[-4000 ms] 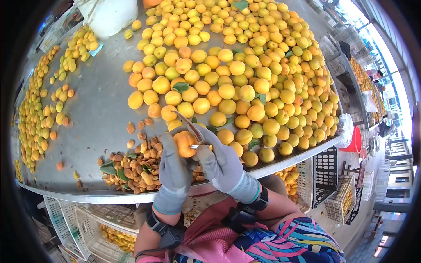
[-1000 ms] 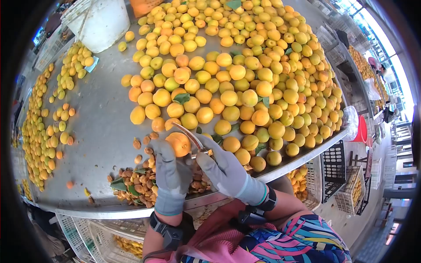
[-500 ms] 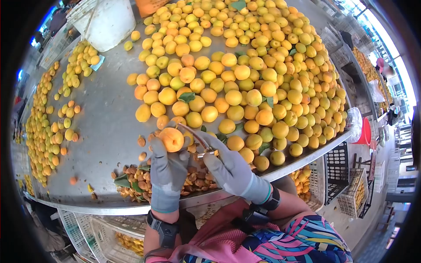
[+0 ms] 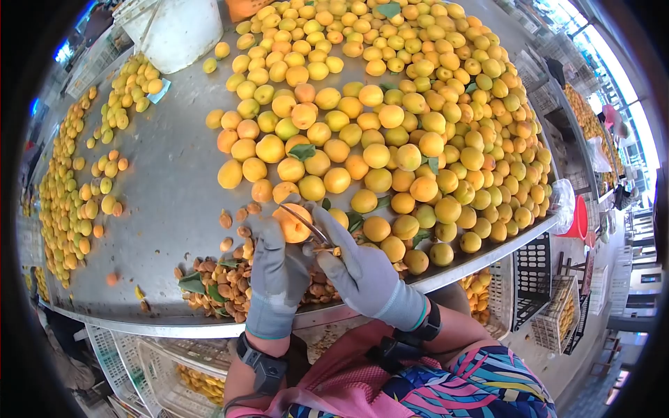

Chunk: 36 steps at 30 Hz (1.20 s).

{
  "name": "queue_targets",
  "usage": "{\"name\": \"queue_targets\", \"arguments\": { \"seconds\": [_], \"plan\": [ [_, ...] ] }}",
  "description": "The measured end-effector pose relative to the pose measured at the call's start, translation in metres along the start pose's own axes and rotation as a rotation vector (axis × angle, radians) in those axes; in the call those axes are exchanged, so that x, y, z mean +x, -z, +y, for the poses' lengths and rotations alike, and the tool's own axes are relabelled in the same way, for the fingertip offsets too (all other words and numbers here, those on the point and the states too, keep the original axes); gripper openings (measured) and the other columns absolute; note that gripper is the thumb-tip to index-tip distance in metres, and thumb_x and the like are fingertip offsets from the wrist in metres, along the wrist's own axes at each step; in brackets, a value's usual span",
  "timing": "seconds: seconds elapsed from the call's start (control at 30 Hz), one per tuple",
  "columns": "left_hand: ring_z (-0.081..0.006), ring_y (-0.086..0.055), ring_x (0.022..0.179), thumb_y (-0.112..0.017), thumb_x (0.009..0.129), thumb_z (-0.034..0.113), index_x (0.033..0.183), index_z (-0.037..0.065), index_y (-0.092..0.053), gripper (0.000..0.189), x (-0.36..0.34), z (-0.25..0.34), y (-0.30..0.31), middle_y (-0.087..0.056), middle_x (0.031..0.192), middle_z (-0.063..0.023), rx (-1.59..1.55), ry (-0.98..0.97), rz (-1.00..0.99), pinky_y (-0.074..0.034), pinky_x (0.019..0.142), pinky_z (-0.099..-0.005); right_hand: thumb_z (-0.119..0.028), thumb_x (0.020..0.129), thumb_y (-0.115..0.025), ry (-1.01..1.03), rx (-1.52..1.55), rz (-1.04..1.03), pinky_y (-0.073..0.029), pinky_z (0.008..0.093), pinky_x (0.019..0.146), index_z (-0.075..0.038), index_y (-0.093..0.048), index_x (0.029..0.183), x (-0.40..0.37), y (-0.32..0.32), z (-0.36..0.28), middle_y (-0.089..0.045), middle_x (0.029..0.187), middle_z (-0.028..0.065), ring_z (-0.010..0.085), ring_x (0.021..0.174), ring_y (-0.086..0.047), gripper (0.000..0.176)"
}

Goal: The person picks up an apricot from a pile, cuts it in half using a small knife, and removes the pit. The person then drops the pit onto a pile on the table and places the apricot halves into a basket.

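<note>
My left hand (image 4: 277, 275), in a grey glove, is closed round an orange apricot (image 4: 293, 223) above the table's near edge. In my right hand (image 4: 362, 275), also gloved, is a thin curved metal tool (image 4: 311, 226), its blade lying across the top of the apricot. Part of the tool's handle is hidden by my fingers. Under and beside my hands lies a heap of brown pits (image 4: 223, 282) with a few green leaves. Just beyond them many whole apricots (image 4: 376, 155) spread over the metal table (image 4: 167, 202).
A white bucket (image 4: 174, 35) stands at the back left, near more apricots (image 4: 66, 202). Crates (image 4: 181, 355) with fruit sit below the near edge. At the right are a black crate (image 4: 532, 279), a red bucket (image 4: 577, 219) and a clear plastic bag (image 4: 562, 198).
The apricot and both hands have shifted slightly right in view. The tool's blade has moved from beside the apricot to across its top.
</note>
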<state>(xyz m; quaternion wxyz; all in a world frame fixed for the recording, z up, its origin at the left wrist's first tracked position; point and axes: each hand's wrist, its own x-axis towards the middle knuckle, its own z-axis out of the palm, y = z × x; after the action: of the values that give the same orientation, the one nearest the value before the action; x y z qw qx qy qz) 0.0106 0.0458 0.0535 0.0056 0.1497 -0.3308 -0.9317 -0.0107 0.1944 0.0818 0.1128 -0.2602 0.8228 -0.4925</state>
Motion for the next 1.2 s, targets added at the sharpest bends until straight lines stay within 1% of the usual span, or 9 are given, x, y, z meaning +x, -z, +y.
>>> {"name": "queue_targets", "arguments": {
  "seconds": [0.37, 0.7, 0.77, 0.8, 0.87, 0.97, 1.1, 1.17, 1.2],
  "plan": [
    [-0.0231, -0.047, 0.117, -0.048, 0.093, 0.054, 0.132, 0.007, -0.042, 0.062, 0.000, 0.004, -0.004, -0.049, 0.127, -0.0087, -0.065, 0.058, -0.046, -0.039, 0.102, -0.0411, -0.025, 0.093, -0.054, 0.042, -0.075, 0.050, -0.043, 0.0377, 0.046, -0.005, -0.026, 0.145, 0.002, -0.005, 0.001, -0.056, 0.057, 0.0121, 0.0295, 0.050, -0.059, 0.063],
    [-0.0204, -0.051, 0.110, -0.049, 0.093, 0.052, 0.129, 0.007, -0.045, 0.057, 0.001, 0.001, 0.007, -0.053, 0.120, -0.0063, 0.056, 0.065, 0.017, -0.043, 0.096, -0.0367, -0.031, 0.094, -0.049, -0.061, -0.243, -0.100, -0.046, 0.0412, 0.048, -0.002, -0.021, 0.145, 0.005, 0.006, -0.013, -0.058, 0.058, 0.0131, 0.0312, 0.051, -0.060, 0.065],
    [-0.0122, -0.055, 0.085, -0.057, 0.094, 0.038, 0.115, 0.005, -0.055, 0.039, 0.002, -0.002, -0.002, -0.060, 0.103, -0.0029, -0.096, 0.037, 0.143, -0.047, 0.071, -0.0250, -0.032, 0.094, -0.048, -0.105, -0.259, -0.148, -0.046, 0.0420, 0.048, -0.002, -0.020, 0.146, 0.006, 0.009, -0.015, -0.059, 0.059, 0.0140, 0.0321, 0.052, -0.060, 0.066],
    [-0.0122, -0.055, 0.085, -0.057, 0.094, 0.038, 0.115, 0.005, -0.055, 0.039, 0.002, -0.003, 0.001, -0.060, 0.103, -0.0029, -0.096, 0.038, 0.144, -0.047, 0.071, -0.0250, -0.033, 0.095, -0.048, -0.110, -0.259, -0.152, -0.046, 0.0426, 0.048, -0.002, -0.019, 0.146, 0.005, 0.009, -0.014, -0.059, 0.059, 0.0146, 0.0326, 0.052, -0.060, 0.066],
    [-0.0176, -0.050, 0.113, -0.050, 0.096, 0.042, 0.128, 0.004, -0.045, 0.050, 0.004, -0.006, 0.010, -0.053, 0.120, -0.0051, 0.179, 0.021, 0.071, -0.043, 0.097, -0.0354, -0.033, 0.095, -0.047, -0.118, -0.256, -0.156, -0.046, 0.0432, 0.049, -0.001, -0.018, 0.146, 0.006, 0.009, -0.012, -0.060, 0.060, 0.0152, 0.0331, 0.053, -0.060, 0.067],
    [-0.0182, -0.050, 0.116, -0.050, 0.097, 0.039, 0.131, 0.002, -0.043, 0.050, -0.001, -0.007, 0.001, -0.052, 0.124, -0.0066, 0.351, -0.079, 0.023, -0.042, 0.099, -0.0357, -0.034, 0.095, -0.046, -0.133, -0.298, -0.126, -0.046, 0.0434, 0.049, -0.001, -0.019, 0.145, 0.007, 0.007, -0.006, -0.059, 0.060, 0.0149, 0.0334, 0.053, -0.060, 0.065],
    [-0.0193, -0.052, 0.114, -0.053, 0.096, 0.036, 0.132, 0.001, -0.042, 0.051, -0.001, -0.006, -0.002, -0.052, 0.126, -0.0083, 0.356, -0.174, -0.015, -0.044, 0.098, -0.0349, -0.030, 0.095, -0.049, -0.010, -0.109, -0.014, -0.045, 0.0400, 0.048, -0.001, -0.020, 0.145, 0.004, 0.000, 0.002, -0.057, 0.058, 0.0133, 0.0315, 0.051, -0.059, 0.065],
    [-0.0188, -0.054, 0.111, -0.058, 0.094, 0.031, 0.132, 0.000, -0.043, 0.051, -0.004, -0.007, -0.008, -0.054, 0.124, -0.0082, 0.068, -0.100, -0.007, -0.045, 0.096, -0.0338, -0.028, 0.094, -0.051, 0.037, -0.066, 0.030, -0.045, 0.0388, 0.047, -0.001, -0.021, 0.145, 0.004, -0.001, 0.004, -0.056, 0.057, 0.0125, 0.0307, 0.051, -0.059, 0.065],
    [-0.0188, -0.054, 0.111, -0.058, 0.094, 0.031, 0.132, 0.000, -0.043, 0.051, -0.004, -0.006, -0.007, -0.054, 0.124, -0.0082, 0.064, -0.103, -0.007, -0.045, 0.096, -0.0338, -0.026, 0.093, -0.052, 0.066, -0.094, 0.053, -0.044, 0.0379, 0.047, -0.001, -0.021, 0.145, 0.004, -0.001, 0.003, -0.055, 0.056, 0.0120, 0.0300, 0.050, -0.059, 0.066]
  ]
}}
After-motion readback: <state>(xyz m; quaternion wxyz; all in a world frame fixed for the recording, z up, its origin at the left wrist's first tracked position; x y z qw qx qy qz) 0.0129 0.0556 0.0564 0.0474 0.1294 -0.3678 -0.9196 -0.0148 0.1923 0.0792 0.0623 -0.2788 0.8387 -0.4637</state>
